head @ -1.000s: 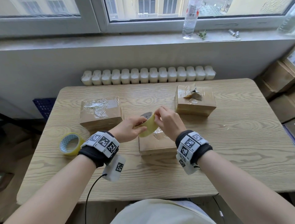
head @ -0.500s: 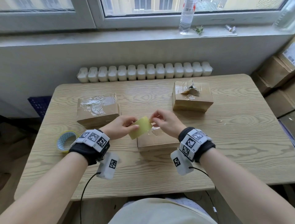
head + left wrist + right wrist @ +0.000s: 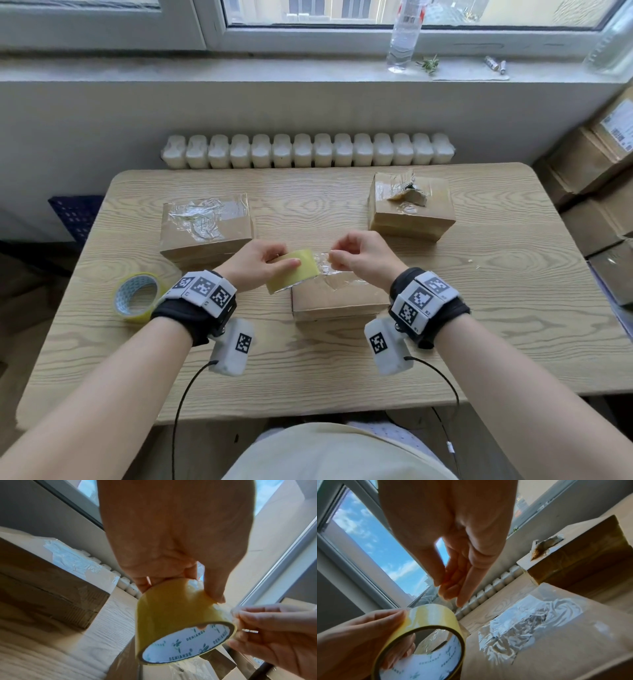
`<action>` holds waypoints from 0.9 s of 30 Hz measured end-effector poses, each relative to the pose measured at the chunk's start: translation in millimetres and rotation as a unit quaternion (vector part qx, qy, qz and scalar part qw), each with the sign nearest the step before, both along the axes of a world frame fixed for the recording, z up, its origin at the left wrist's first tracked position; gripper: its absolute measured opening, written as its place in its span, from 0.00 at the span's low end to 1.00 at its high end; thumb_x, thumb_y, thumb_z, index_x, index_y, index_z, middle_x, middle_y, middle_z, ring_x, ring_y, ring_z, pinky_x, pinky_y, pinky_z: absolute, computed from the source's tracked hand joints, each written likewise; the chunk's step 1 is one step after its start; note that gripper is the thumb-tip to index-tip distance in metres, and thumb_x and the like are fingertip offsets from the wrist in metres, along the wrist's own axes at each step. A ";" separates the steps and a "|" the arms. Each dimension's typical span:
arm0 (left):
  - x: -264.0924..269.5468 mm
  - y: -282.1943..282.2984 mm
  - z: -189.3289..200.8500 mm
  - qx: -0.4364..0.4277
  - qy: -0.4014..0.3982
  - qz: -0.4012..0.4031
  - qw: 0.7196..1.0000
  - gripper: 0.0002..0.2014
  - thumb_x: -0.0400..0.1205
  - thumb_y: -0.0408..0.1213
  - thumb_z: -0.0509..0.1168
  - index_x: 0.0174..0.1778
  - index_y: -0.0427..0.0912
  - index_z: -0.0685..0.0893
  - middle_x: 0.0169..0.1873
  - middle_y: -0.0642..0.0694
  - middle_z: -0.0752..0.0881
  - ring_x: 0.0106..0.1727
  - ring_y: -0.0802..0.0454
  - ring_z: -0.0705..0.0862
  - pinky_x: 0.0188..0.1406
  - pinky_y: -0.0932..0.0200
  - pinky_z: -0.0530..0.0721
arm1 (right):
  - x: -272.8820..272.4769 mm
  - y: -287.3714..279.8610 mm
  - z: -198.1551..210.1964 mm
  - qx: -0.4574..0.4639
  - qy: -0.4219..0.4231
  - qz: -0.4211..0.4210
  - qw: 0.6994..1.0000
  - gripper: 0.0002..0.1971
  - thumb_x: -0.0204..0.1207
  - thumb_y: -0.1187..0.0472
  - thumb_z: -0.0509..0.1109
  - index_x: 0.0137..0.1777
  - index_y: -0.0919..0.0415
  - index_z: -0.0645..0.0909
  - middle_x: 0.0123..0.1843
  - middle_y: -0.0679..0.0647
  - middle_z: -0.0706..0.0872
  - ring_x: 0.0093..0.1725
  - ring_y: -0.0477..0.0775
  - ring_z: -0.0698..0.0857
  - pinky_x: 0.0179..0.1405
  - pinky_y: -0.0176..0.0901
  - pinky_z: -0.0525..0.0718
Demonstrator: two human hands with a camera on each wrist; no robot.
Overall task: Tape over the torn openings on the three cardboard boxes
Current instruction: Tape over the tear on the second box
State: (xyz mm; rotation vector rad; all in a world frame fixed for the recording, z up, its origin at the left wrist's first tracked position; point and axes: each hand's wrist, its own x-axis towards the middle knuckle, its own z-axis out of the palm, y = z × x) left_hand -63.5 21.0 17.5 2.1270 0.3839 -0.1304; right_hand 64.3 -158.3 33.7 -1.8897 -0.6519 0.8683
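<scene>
Mid-frame, our left hand (image 3: 255,265) grips the tape roll (image 3: 293,270); our right hand (image 3: 363,260) pinches its loose end (image 3: 324,262) above the near box (image 3: 337,298).

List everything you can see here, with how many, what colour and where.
boxes: 3, brown, on the table: far left, far right, middle
held tape: 1, yellowish, over the middle box
spare tape: 1, yellowish, table's left side
table: 1, light wood
radiator: 1, white, behind the table
bottle: 1, clear, on the sill
stacked boxes: several, brown, at right
left hand: holds the held tape
right hand: fingers pinch its loose end
</scene>
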 end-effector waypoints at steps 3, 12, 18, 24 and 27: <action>-7.5 1.9 -1.3 -0.081 0.002 0.000 0.997 0.16 0.76 0.46 0.70 0.27 0.43 0.77 0.24 0.55 0.70 0.27 0.62 0.67 0.30 0.67 0.65 | -1.0 -0.1 -2.2 -0.003 0.019 -0.023 1.000 0.05 0.71 0.68 0.76 0.43 0.70 0.84 0.39 0.63 0.87 0.39 0.56 0.87 0.48 0.50 0.89; -18.5 22.2 -9.8 -0.081 0.048 0.020 0.995 0.22 0.77 0.45 0.71 0.17 0.51 0.73 0.17 0.58 0.67 0.22 0.62 0.66 0.26 0.68 0.62 | 5.0 -16.0 -16.9 0.034 0.162 -0.113 0.980 0.09 0.68 0.74 0.76 0.47 0.78 0.83 0.36 0.63 0.85 0.32 0.52 0.86 0.41 0.45 0.90; -15.9 27.5 -23.3 0.031 0.077 0.034 0.996 0.20 0.74 0.54 0.70 0.22 0.47 0.75 0.19 0.55 0.71 0.23 0.57 0.69 0.26 0.63 0.67 | 16.0 -23.4 -19.1 0.026 0.163 -0.130 0.978 0.09 0.66 0.76 0.77 0.43 0.70 0.80 0.31 0.61 0.87 0.30 0.54 0.88 0.37 0.45 0.90; -9.3 33.6 -37.2 0.126 0.113 0.048 0.984 0.17 0.73 0.58 0.70 0.27 0.50 0.80 0.25 0.53 0.80 0.31 0.56 0.79 0.31 0.60 0.73 | 17.6 -9.2 -40.5 -0.044 0.143 -0.181 0.972 0.19 0.63 0.76 0.79 0.41 0.64 0.71 0.32 0.61 0.80 0.31 0.57 0.84 0.41 0.56 0.89; -8.4 38.2 -49.9 0.148 0.145 0.047 0.977 0.17 0.72 0.61 0.69 0.29 0.51 0.80 0.29 0.52 0.82 0.37 0.52 0.82 0.36 0.58 0.78 | 14.2 2.4 -54.3 -0.115 0.082 -0.184 0.973 0.20 0.60 0.71 0.83 0.39 0.61 0.72 0.34 0.59 0.81 0.36 0.62 0.86 0.44 0.61 0.89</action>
